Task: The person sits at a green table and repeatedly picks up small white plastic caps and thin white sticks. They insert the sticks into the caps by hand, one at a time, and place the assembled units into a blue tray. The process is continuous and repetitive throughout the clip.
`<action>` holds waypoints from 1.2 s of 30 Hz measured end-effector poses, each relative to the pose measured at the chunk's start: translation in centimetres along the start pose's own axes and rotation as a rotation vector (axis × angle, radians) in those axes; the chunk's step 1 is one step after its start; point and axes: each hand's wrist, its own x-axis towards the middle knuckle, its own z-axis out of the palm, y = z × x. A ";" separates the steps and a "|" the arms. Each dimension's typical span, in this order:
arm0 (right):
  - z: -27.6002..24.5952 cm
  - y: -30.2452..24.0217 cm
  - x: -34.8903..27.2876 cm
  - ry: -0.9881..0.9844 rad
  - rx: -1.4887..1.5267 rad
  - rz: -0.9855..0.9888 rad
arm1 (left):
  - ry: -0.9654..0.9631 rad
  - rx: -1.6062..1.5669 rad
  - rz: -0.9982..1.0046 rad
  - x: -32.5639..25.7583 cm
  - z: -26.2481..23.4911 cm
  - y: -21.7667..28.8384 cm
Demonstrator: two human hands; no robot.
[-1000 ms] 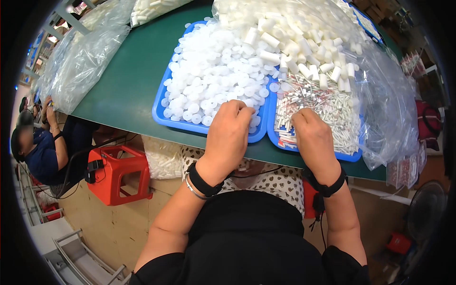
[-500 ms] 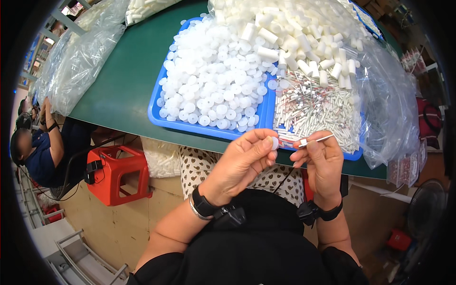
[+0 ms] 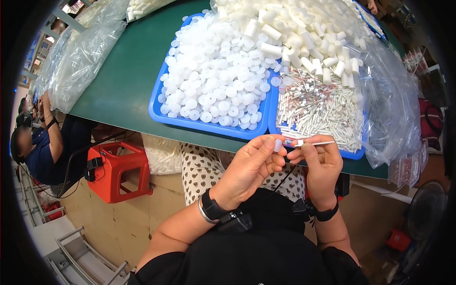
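Observation:
My left hand [image 3: 251, 164] pinches a small white round cap [image 3: 278, 145] at the fingertips. Beside it, my right hand [image 3: 320, 161] holds a thin white stick-shaped part [image 3: 313, 143] level, its end pointing at the cap. Both hands hover just in front of the table's near edge, below two blue trays. The left blue tray [image 3: 159, 111] is heaped with white round caps [image 3: 218, 85]. The right blue tray [image 3: 274, 128] holds many thin white stick parts [image 3: 318, 111] with white tubes [image 3: 304, 42] piled behind.
The trays sit on a green table [image 3: 123, 80]. Clear plastic bags [image 3: 80, 57] of white parts lie at the left, another bag [image 3: 394, 109] at the right. A red stool [image 3: 114, 171] stands below. A person in blue [image 3: 42, 147] sits at the far left.
Both hands have drawn back from the trays toward me, each with a part picked up. The cap and the stick have come together in front of the table edge.

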 end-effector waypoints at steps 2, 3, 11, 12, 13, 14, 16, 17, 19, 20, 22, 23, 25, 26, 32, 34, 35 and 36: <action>-0.2 0.4 -0.2 -0.038 -0.127 -0.130 | 0.004 0.020 0.004 0.0 0.2 0.0; -0.3 0.5 -0.3 -0.058 -0.190 -0.195 | 0.006 0.030 0.006 -0.1 0.4 0.0; -0.4 -1.7 0.4 -0.164 -0.553 -0.050 | 0.099 0.105 0.025 -0.4 0.7 0.0; -0.5 -1.5 0.4 -0.195 -0.640 -0.125 | 0.130 0.116 0.029 -0.4 0.9 -0.1; -0.8 -1.2 0.5 -0.224 -0.727 -0.200 | 0.128 0.092 0.024 -0.4 0.9 -0.3; -1.0 -0.9 0.5 -0.254 -0.813 -0.277 | 0.128 0.068 0.019 -0.3 0.8 -0.4; -0.6 -0.7 0.1 -0.202 -0.614 -0.044 | 0.100 0.011 0.020 -0.2 0.5 -1.0; -0.3 -0.5 -0.1 -0.175 -0.514 0.070 | 0.072 -0.022 0.025 -0.2 0.1 -1.4; 0.1 0.1 -0.4 -0.130 -0.443 0.104 | 0.061 -0.063 0.023 -0.2 0.0 -1.7; 0.2 0.5 -0.5 -0.107 -0.407 0.121 | 0.076 -0.072 0.016 -0.2 0.0 -1.8; 0.2 1.1 -0.4 -0.109 -0.701 -0.307 | 0.076 -0.071 0.001 -0.1 -0.1 -1.9; 0.3 1.3 -0.3 -0.109 -0.842 -0.524 | 0.061 -0.061 -0.006 0.1 -0.4 -1.9; 0.0 1.4 0.0 -0.146 -0.816 -0.517 | 0.032 -0.045 -0.025 0.2 -0.6 -1.7; -0.3 1.4 0.1 -0.166 -0.766 -0.473 | 0.017 -0.038 -0.036 0.2 -0.6 -1.5; -1.1 1.8 -0.1 -0.188 -0.521 -0.175 | 0.066 0.001 -0.076 0.2 -0.1 -1.1; -1.1 2.0 -0.3 -0.171 -0.471 -0.123 | 0.085 -0.010 -0.073 0.3 0.3 -1.1; -0.9 2.1 -0.5 -0.162 -0.453 -0.096 | 0.097 -0.021 -0.068 0.3 0.6 -1.1; -1.0 2.0 -0.5 -0.153 -0.435 -0.069 | 0.109 -0.032 -0.064 0.3 0.7 -1.1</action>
